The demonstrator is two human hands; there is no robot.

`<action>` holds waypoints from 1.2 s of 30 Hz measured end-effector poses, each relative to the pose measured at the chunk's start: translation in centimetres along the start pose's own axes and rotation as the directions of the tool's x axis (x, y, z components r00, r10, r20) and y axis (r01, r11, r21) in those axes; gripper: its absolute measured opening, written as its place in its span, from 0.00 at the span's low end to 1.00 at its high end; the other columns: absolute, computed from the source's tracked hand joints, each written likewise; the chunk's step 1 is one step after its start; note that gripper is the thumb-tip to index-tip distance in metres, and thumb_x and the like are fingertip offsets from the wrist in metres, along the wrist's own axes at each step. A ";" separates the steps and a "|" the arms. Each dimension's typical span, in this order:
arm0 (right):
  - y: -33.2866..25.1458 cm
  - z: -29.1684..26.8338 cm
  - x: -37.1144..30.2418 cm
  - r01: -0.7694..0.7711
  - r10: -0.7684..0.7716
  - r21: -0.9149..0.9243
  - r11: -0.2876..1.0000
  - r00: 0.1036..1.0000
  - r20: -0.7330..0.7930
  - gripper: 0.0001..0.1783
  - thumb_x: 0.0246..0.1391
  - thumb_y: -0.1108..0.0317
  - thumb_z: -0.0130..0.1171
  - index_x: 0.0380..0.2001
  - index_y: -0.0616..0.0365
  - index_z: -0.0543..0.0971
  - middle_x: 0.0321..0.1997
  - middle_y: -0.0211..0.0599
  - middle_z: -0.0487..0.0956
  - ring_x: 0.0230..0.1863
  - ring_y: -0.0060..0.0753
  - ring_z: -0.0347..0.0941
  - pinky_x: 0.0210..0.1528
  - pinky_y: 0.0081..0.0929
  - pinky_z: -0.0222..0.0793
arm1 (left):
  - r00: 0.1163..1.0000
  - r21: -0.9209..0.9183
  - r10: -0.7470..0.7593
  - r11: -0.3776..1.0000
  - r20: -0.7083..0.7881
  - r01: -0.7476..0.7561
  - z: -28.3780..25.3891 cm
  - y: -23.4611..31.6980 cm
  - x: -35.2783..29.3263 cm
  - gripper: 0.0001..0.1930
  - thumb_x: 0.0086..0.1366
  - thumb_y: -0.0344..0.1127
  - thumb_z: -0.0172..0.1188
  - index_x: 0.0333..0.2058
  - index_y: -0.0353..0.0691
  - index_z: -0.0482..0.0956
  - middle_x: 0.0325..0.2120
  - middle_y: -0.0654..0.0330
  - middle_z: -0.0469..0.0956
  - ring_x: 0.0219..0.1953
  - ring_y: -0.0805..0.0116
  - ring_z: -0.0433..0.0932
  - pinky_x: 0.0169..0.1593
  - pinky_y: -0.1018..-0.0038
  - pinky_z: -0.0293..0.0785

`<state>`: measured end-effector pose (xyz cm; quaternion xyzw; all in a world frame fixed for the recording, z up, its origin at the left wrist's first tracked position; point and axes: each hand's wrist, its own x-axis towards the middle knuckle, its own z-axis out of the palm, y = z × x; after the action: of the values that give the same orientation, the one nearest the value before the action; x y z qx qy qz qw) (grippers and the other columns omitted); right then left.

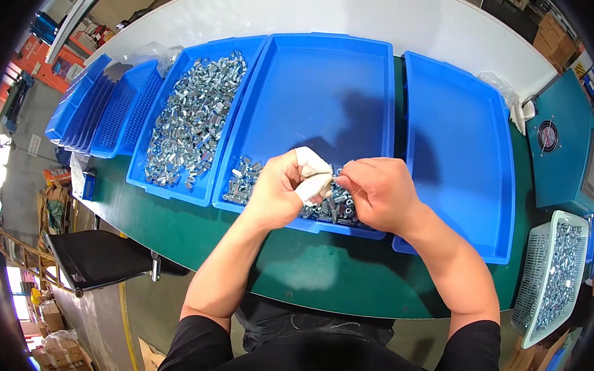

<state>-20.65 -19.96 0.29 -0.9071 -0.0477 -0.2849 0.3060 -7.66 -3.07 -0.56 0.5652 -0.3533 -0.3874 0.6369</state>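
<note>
My left hand (275, 192), with white coverings on its thumb and fingers, is closed in a pinch above the near edge of the middle blue tray (309, 98). Close against its fingertips, my right hand (385, 194) is also pinched, bare-fingered. Whatever lies between the fingertips is too small and hidden to make out. Beneath both hands, small silvery metal nuts (340, 208) lie along the tray's near side, partly covered by the hands. The far part of that tray shows bare blue plastic in shadow.
To the left, another blue tray (244, 53) holds a heap of silvery metal pieces (199, 111); stacked blue baskets (126, 117) stand beyond. At right are a blue tray (461, 175), a teal machine (563, 151) and a pale basket of metal parts (532, 281). A black chair (105, 259) stands lower left.
</note>
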 end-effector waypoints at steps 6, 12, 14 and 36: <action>-0.3 -0.6 -0.1 -0.291 0.235 0.308 0.906 0.950 0.206 0.14 0.60 0.70 0.57 0.20 0.61 0.76 0.16 0.42 0.72 0.15 0.35 0.65 0.21 0.30 0.58 | 0.961 0.283 0.275 0.923 -0.016 -0.260 0.6 -0.5 -0.2 0.04 0.62 0.23 0.63 0.36 0.34 0.78 0.28 0.60 0.82 0.33 0.72 0.82 0.37 0.75 0.77; -0.7 -0.9 0.1 -0.546 0.435 0.406 0.733 0.835 0.338 0.17 0.63 0.67 0.54 0.20 0.62 0.77 0.14 0.38 0.71 0.15 0.25 0.61 0.21 0.28 0.58 | 0.931 0.541 0.365 0.779 0.019 -0.317 1.1 1.0 -0.1 0.08 0.58 0.25 0.68 0.37 0.36 0.82 0.28 0.56 0.83 0.30 0.69 0.83 0.34 0.74 0.77; -0.9 -0.7 0.4 -0.384 0.310 0.372 0.845 0.919 0.243 0.17 0.63 0.67 0.55 0.20 0.62 0.78 0.14 0.39 0.70 0.15 0.27 0.61 0.21 0.28 0.58 | 0.912 0.578 0.410 0.740 0.017 -0.343 0.7 1.5 -0.1 0.07 0.59 0.27 0.68 0.36 0.36 0.83 0.27 0.57 0.83 0.27 0.70 0.81 0.32 0.73 0.76; 0.5 -0.9 0.7 -0.400 0.422 0.322 0.858 0.906 0.000 0.19 0.66 0.64 0.54 0.21 0.63 0.77 0.12 0.31 0.64 0.17 0.18 0.56 0.20 0.26 0.53 | 0.877 0.748 0.231 0.459 0.421 -0.480 0.9 0.1 1.1 0.20 0.56 0.23 0.61 0.50 0.37 0.79 0.49 0.45 0.77 0.54 0.43 0.73 0.57 0.56 0.70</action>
<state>-20.34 -20.97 1.01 -0.8250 0.1130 -0.2337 0.5019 -7.98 -4.42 -0.40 0.6550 -0.6846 -0.0989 0.3042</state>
